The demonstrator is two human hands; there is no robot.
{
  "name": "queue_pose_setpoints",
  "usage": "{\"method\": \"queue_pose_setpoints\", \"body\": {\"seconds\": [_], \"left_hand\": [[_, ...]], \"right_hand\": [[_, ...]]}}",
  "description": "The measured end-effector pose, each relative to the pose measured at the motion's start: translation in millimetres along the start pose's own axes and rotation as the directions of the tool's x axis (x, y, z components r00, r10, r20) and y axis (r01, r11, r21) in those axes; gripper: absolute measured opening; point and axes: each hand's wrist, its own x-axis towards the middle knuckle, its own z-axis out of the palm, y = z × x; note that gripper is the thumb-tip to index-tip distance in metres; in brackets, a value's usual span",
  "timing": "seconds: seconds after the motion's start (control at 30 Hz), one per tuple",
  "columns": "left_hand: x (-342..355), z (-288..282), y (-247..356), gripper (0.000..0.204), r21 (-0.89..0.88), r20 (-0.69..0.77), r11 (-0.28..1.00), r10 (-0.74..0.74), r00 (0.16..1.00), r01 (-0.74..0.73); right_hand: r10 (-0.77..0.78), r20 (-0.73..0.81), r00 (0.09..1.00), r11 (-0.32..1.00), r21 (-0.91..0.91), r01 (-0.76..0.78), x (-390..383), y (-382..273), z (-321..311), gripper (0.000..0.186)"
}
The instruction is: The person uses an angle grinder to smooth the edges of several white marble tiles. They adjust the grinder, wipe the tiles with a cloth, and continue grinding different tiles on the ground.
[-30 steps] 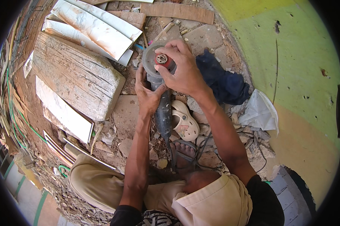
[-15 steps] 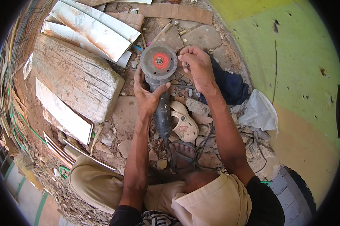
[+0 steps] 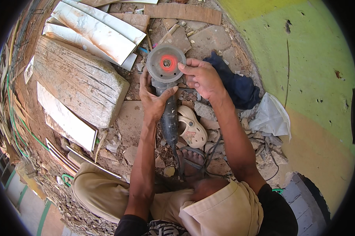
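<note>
Grey rectangular stone block [image 3: 79, 80] at left. Left hand [image 3: 152, 98] curled around dark, paint-flecked angle grinder [image 3: 170, 120], which is between both hands, its toothed grey metal disc [image 3: 166, 63] uppermost. Cream rubber clog [image 3: 192, 130] beside it. Right hand [image 3: 204, 79] half-curled, thumb at disc's right rim; grip cannot be told. Navy cloth [image 3: 240, 89] beyond.

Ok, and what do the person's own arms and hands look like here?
Both the left grip and right grip are ungloved, bare hands. The left forearm and right forearm are bare too, with no watch or bracelet showing. The left sleeve and right sleeve are black, without visible markings.
</note>
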Motion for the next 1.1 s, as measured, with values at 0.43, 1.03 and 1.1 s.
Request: {"method": "queue_pose_setpoints", "body": {"seconds": [0.43,1.03,1.1], "left_hand": [[-2.7,2.8,3.4,0.106,-0.021,-0.042,0.999,-0.026,0.999,0.025],[-1.6,-1.1,-3.8,0.099,-0.064,-0.022,0.997,0.033,0.999,-0.034],[-2.1,-0.6,-3.7,0.099,-0.063,-0.021,0.998,0.028,0.999,-0.03]], "right_hand": [[-0.897,0.347,0.275,-0.12,-0.788,0.604,-19.2,2.5,20.2,0.027],[-0.602,0.71,0.366,-0.544,-0.699,0.463,-18.2,39.5,5.1,0.057],[-0.602,0.71,0.367,-0.537,-0.699,0.472,-18.7,39.2,5.5,0.057]]}}
